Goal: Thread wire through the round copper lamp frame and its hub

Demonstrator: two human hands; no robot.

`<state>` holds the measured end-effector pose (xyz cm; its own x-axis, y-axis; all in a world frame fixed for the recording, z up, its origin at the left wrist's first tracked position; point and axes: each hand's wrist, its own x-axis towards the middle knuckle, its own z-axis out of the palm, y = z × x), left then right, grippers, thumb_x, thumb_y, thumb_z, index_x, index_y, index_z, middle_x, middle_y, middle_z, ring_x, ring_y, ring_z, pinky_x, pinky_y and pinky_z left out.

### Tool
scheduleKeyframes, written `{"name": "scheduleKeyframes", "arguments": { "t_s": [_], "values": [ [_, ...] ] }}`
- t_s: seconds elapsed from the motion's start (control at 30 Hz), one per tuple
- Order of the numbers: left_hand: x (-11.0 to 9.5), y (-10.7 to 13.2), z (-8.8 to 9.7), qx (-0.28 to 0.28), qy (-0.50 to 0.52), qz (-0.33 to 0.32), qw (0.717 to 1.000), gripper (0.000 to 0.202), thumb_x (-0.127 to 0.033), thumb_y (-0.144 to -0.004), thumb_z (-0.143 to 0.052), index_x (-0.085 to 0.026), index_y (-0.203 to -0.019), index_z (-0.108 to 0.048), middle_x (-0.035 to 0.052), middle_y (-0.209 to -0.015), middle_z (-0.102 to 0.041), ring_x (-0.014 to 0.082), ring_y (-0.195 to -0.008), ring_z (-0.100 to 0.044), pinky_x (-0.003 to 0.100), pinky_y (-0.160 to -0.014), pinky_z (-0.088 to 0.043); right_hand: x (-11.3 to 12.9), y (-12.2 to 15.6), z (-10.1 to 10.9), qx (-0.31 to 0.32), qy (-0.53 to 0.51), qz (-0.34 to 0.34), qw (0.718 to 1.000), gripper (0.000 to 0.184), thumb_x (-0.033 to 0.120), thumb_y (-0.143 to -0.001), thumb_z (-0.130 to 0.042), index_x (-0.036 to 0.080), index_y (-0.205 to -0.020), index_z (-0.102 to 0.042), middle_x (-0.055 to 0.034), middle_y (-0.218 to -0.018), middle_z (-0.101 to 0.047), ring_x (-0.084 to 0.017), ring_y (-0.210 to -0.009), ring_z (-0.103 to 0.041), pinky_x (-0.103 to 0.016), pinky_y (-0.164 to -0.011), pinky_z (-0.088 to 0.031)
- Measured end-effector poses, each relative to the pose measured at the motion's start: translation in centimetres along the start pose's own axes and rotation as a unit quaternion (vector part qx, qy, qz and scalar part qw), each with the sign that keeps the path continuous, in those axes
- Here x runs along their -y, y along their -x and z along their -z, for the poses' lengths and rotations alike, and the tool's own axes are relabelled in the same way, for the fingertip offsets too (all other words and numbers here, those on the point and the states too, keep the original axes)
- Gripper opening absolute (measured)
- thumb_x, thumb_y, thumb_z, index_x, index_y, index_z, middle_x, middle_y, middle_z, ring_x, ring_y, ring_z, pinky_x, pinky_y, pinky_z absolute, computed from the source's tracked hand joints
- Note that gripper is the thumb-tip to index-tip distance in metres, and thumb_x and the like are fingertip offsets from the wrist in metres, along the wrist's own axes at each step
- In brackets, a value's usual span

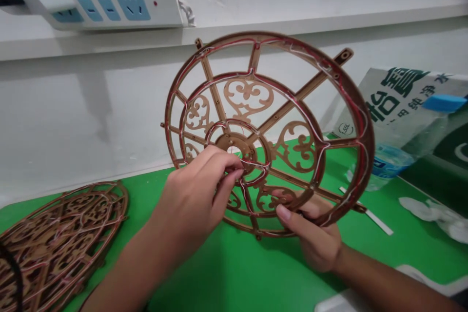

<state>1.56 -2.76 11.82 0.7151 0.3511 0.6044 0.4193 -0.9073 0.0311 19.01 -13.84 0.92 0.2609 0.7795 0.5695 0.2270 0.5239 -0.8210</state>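
Wheel [270, 126] upright over the green counter [226, 273], gripped at its lower rim by right hand [314, 234], left hand [197, 195] nearer the hub, fingertips pinched on thin wire [252, 163] just beside centre, stacked frames [58, 243] lying well apart to the left.

The round brown openwork frame [270, 122] looks like moulded plastic with a dull, slightly satin finish; thin red and white wires [360, 122] run along its rim and spokes, glossy where light catches them. The stack of similar brown fretwork frames [62, 239] appears equally matt. The green table surface [234, 273] is smooth and flat in finish. The white power strip with blue sockets [109, 0] is shiny hard plastic. The clear plastic water bottle with a blue cap [405, 151] is glossy and transparent, and the white wall [73, 107] is painted matt.
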Motion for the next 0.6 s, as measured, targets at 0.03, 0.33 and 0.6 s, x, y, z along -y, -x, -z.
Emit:
{"name": "scheduleKeyframes", "arguments": {
  "t_s": [0.03,0.33,0.6],
  "values": [
    [0.00,0.05,0.04,-0.004,-0.002,-0.006,1.000,0.010,-0.020,-0.093,-0.061,-0.025,-0.102,-0.061,-0.0079,-0.093,-0.067,0.0016,-0.085,-0.064,0.014,-0.074,-0.046,0.08,-0.08,0.02,-0.001,0.000,0.001,1.000,0.030,0.024,-0.095,-0.061,0.035,-0.120,-0.074,-0.0039,-0.113,-0.076,-0.025,-0.110,-0.071,-0.049,-0.106,-0.055],
    [-0.37,0.37,-0.10,-0.036,-0.060,-0.054,0.996,0.021,-0.018,-0.090,-0.064,-0.024,-0.110,-0.061,-0.0049,-0.103,-0.071,0.0061,-0.095,-0.068,0.019,-0.078,-0.049,0.17,-0.15,0.17,0.014,0.013,-0.003,1.000,0.029,0.023,-0.096,-0.060,0.032,-0.119,-0.074,-0.0040,-0.117,-0.075,-0.025,-0.108,-0.071,-0.050,-0.103,-0.056],
    [-0.20,0.92,0.82,-0.017,-0.180,-0.142,0.973,0.017,-0.017,-0.093,-0.053,-0.023,-0.107,-0.061,0.0017,-0.105,-0.070,0.0164,-0.089,-0.069,0.028,-0.057,-0.042,-0.21,0.21,0.38,0.045,-0.029,-0.023,0.998,0.035,0.019,-0.096,-0.060,0.040,-0.122,-0.071,0.0030,-0.117,-0.074,-0.020,-0.106,-0.070,-0.038,-0.097,-0.058]
  ]
}}
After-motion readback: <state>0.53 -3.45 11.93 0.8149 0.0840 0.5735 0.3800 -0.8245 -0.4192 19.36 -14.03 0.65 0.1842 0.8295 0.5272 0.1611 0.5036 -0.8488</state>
